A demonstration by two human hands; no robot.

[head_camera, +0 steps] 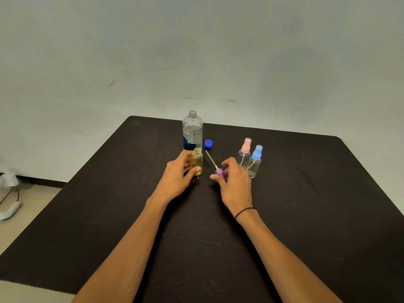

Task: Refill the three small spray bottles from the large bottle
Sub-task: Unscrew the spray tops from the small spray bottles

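Note:
The large clear bottle (pixel 192 132) stands uncapped at the table's middle, its blue cap (pixel 208 143) lying just to its right. In front of it my left hand (pixel 178 173) grips a small yellowish spray bottle (pixel 197 161), which stands upright with its neck open. My right hand (pixel 235 180) pinches the purple spray head (pixel 219 172), whose thin dip tube points up and left, clear of the bottle. Two more small clear spray bottles stand to the right, both capped: one with a pink head (pixel 244 153), one with a blue head (pixel 255 160).
The black table (pixel 317 204) reaches to a plain wall at the back. Off its left edge, cables and a white object (pixel 11 209) lie on the floor.

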